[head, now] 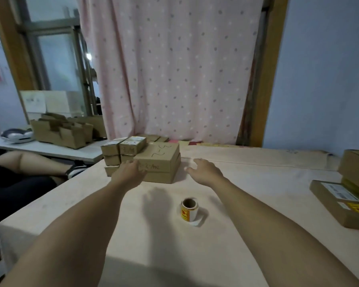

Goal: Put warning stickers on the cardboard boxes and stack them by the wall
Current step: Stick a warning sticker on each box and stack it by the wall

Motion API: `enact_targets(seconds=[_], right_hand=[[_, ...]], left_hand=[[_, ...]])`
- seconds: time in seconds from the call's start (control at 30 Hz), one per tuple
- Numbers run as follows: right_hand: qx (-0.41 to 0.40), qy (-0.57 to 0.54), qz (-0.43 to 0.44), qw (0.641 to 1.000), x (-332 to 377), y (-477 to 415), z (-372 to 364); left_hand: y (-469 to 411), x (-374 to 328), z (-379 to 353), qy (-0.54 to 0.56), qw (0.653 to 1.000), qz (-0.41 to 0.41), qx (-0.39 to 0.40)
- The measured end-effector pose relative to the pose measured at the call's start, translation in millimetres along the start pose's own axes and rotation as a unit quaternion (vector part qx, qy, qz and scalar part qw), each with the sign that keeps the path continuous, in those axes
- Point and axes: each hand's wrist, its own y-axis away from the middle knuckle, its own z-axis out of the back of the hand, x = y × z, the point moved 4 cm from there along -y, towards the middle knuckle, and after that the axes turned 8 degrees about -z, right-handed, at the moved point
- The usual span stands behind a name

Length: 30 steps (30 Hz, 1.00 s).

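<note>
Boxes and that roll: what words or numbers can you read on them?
"3-2", roughly, handwritten on top of the upper flat box.
Handwriting on that box's front: too blurred.
Pen marks on a small box: unreadable.
Sticker roll: red-and-yellow print, too small.
White labels and yellow sticker on the right box: unreadable.

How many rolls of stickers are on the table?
1. The sticker roll stands on end near the middle of the table, in front of the stacked boxes. More could be hidden behind the boxes.
</note>
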Motion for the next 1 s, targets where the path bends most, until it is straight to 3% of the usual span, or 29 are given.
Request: enact_targets(seconds=[0.23,0.4,0.5,0.67,1.0], right_hand=[[0.052,-0.014,0.008,0.999,37,-43,-53],[0.067,-0.108,-0.027,0.992,50,-70,-87],[0.047,-0.171,-0.054,0.983,59,-81,-96],[0.052,-0.273,-0.064,0.959,61,-103,-110],[0.031,-0.389,-0.080,0.917,51,-98,-120]], left_hand=[[-23,52,-23,0.073,0.995,0.064,-0.006],[-52,61,-47,0.181,0.977,0.104,-0.040],[-68,54,-57,0.287,0.947,0.123,-0.080],[-83,42,-71,0.448,0.867,0.174,-0.132],[-85,37,-83,0.505,0.823,0.200,-0.167]])
